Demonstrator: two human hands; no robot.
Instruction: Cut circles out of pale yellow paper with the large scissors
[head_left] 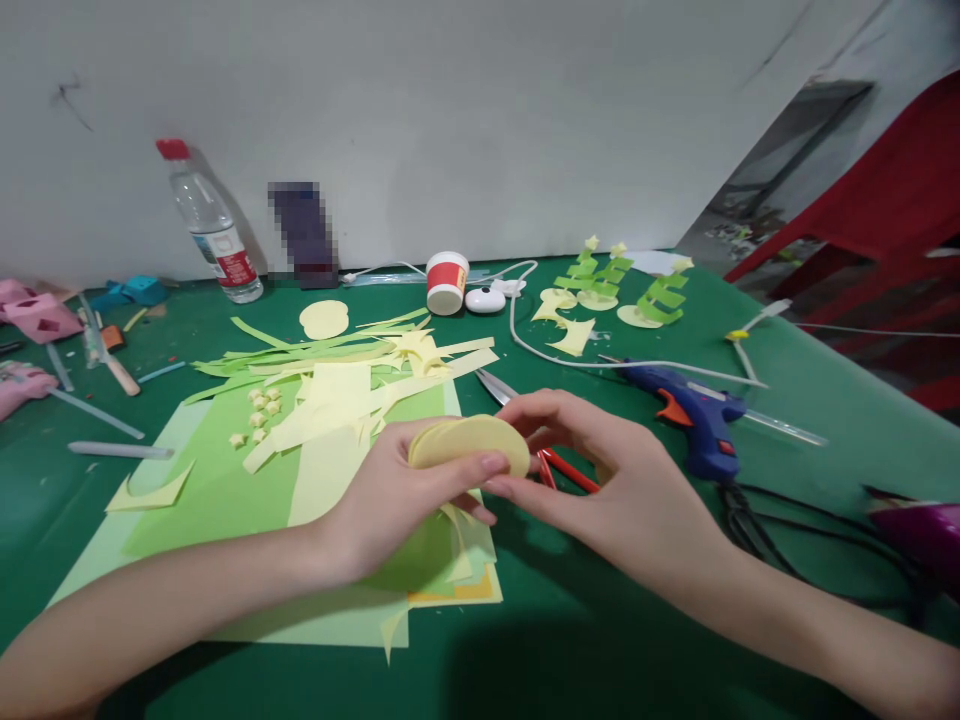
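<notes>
A small stack of pale yellow paper circles (471, 442) is held up over the table in both hands. My left hand (367, 505) is closed on its left side, thumb lying across the front. The fingers of my right hand (600, 465) pinch the right edge of the stack. Scissors with red handles (568, 470) lie behind my right hand, partly hidden by it. Below my left hand are stacked sheets of green paper (195, 510), with yellow paper strips (330, 390) and several small folded paper stars (262, 408) on top.
A blue glue gun (694, 415) with a black cord lies to the right. Further back are a water bottle (217, 240), a paper cup (446, 283), a white earphone case (485, 299), loose yellow circles (324, 319) and several green spiral paper pieces (661, 297) on round bases.
</notes>
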